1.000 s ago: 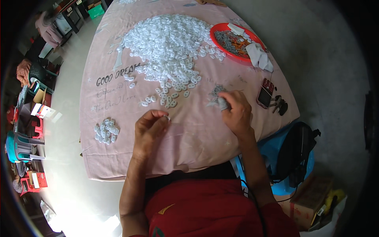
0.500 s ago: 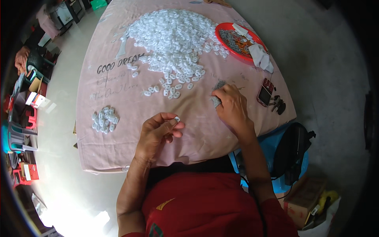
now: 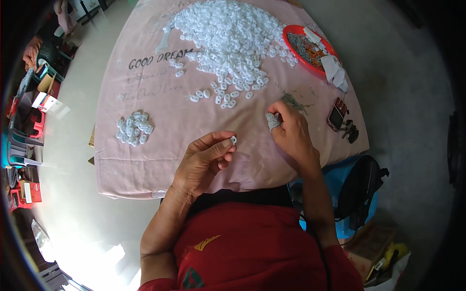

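Note:
Between the thumb and index finger of my left hand (image 3: 206,157) is a small white oval plastic piece (image 3: 234,140). My right hand (image 3: 293,133) is bent closed to the right of it, apart from it. Grey speckled material (image 3: 273,121) covers a digit at its tip; anything pinched there is hidden. Just beyond that hand lies a little heap of thin dark slivers (image 3: 293,101). A large heap of similar white oval pieces (image 3: 228,39) spreads over the far part of the table, and a smaller heap (image 3: 134,128) sits at the left.
A pink printed cloth (image 3: 145,169) covers the table. At the right stand a red tray (image 3: 310,68) of small grey and orange bits, a white cloth (image 3: 335,72), a phone (image 3: 337,115) and black keys (image 3: 350,131). A black bag (image 3: 359,189) rests beside the table's right edge.
My right hand has drawn back from the dark slivers, nearer to my body. My left hand still pinches the white piece, now turned slightly. The whole view has shifted a little.

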Available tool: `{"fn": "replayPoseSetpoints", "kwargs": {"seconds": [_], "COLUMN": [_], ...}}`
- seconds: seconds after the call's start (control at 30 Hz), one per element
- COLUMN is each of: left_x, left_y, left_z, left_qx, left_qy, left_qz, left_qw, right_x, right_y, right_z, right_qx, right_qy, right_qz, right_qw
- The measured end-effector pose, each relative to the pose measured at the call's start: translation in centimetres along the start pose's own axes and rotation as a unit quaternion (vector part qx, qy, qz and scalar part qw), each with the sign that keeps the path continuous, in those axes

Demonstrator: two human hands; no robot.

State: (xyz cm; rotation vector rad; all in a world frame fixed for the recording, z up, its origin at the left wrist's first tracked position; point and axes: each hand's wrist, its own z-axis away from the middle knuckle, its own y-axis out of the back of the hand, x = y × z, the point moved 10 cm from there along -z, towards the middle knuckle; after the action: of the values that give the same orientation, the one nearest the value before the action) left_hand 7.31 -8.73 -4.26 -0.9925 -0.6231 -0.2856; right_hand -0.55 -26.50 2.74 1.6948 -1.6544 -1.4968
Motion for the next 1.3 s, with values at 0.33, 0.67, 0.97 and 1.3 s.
{"fn": "replayPoseSetpoints", "kwargs": {"seconds": [0.33, 0.67, 0.97, 1.3], "left_x": [0.4, 1.5, 1.8, 2.7], "left_y": [-0.1, -0.5, -0.5, -1.2], "left_z": [1.7, 3.8, 3.9, 4.5], "left_qx": [-0.021, -0.005, -0.005, -0.005], "left_qy": [-0.023, -0.094, -0.105, -0.154], "left_qz": [-0.011, -0.108, -0.128, -0.171], "left_qw": [0.999, 0.99, 0.986, 0.973], "right_x": [-8.3, -10.3, -10.9, -11.4], "right_y": [-1.8, -1.4, -0.4, 0.4], "right_z": [2.1, 2.4, 2.3, 2.3], "right_qx": [-0.204, -0.208, -0.15, -0.107], "right_qy": [-0.068, -0.026, 0.034, 0.085], "right_qz": [-0.403, -0.416, -0.333, -0.255], "right_qw": [0.889, 0.885, 0.93, 0.957]}}
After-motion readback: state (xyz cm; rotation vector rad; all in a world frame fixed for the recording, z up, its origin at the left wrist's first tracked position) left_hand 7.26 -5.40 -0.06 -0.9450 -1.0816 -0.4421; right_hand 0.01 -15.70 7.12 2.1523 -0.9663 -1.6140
